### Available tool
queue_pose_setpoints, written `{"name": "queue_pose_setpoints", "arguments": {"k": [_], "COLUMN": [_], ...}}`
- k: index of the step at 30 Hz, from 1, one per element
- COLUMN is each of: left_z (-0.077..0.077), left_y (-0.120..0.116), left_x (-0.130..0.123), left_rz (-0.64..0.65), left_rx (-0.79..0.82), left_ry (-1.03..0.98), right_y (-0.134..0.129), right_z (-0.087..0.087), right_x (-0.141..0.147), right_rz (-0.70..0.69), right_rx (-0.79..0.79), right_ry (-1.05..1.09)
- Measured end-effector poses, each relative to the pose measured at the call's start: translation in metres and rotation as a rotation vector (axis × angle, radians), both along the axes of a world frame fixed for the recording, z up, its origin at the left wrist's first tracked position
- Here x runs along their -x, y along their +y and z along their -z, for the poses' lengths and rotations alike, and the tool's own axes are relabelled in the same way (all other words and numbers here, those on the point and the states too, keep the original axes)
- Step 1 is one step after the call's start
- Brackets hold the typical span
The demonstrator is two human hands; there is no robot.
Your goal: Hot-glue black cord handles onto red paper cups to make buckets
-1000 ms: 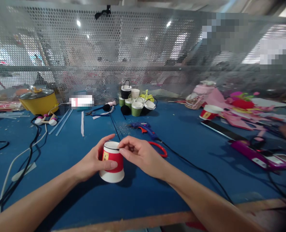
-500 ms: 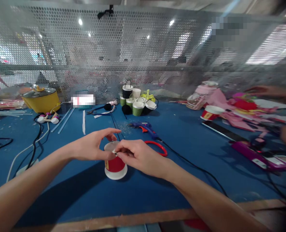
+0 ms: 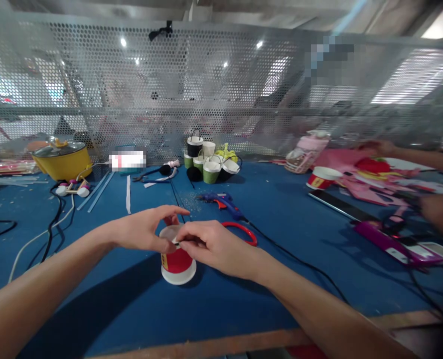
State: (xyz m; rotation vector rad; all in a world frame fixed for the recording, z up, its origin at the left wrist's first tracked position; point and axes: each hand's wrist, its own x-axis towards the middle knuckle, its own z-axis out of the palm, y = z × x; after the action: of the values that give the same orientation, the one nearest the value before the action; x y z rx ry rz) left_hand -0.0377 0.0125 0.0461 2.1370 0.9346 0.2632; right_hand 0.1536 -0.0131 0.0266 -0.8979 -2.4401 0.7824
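Had the red and white paper cup (image 3: 179, 263) on the blue table (image 3: 139, 304), front and centre, wide rim down, narrow end up. Pinched a thin black strip (image 3: 177, 244) between thumb and forefinger of the right hand (image 3: 214, 247), nearly closed, at the near side of the cup's upper part. Curved the left hand (image 3: 139, 230) around the upper left of the cup, thumb by the strip's left end, fingers spread from thumb and arched over toward the far side. Couldn't tell whether gripping cup or strip with the left; contact behind the cup was hidden. Saw a red loop (image 3: 245, 230) just behind the right hand, partly covered by it. Saw the blue glue gun (image 3: 224, 202) lying beyond that, cable trailing to the right. Spotted a group of small cups (image 3: 211, 171) farther back, green, black and white, some with thin black handles, near the perforated metal screen (image 3: 131, 99). Noted pale blue strips (image 3: 100, 192), a white strip (image 3: 128, 194) and a yellow pot (image 3: 66, 164) with glass lid over on the left. Logged another red and white cup (image 3: 320, 179), a phone (image 3: 343, 206), a purple device (image 3: 387, 242) and pink pieces (image 3: 370, 187) on the right, plus another person's hand (image 3: 441, 209), blurred, at the right edge.
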Motion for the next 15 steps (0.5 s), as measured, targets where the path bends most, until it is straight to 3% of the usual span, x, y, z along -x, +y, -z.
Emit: {"name": "queue_pose_setpoints", "arguments": {"k": [7,11,15], "left_z": [0.002,0.005,0.009], "left_y": [0.004,0.002,0.0], "left_x": [-0.002,0.0,0.005], "left_rz": [-0.022,-0.02,-0.08], "left_rx": [0.087,0.108,0.152], "left_ry": [-0.075,-0.115,-0.139], "right_y": [0.002,0.004,0.01], "right_z": [-0.003,-0.01,-0.017], "right_x": [-0.002,-0.008,-0.016], "right_rz": [0.004,0.094,0.163], "right_rx": [-0.062,-0.082,-0.199], "right_ry": [-0.02,-0.082,-0.144]}}
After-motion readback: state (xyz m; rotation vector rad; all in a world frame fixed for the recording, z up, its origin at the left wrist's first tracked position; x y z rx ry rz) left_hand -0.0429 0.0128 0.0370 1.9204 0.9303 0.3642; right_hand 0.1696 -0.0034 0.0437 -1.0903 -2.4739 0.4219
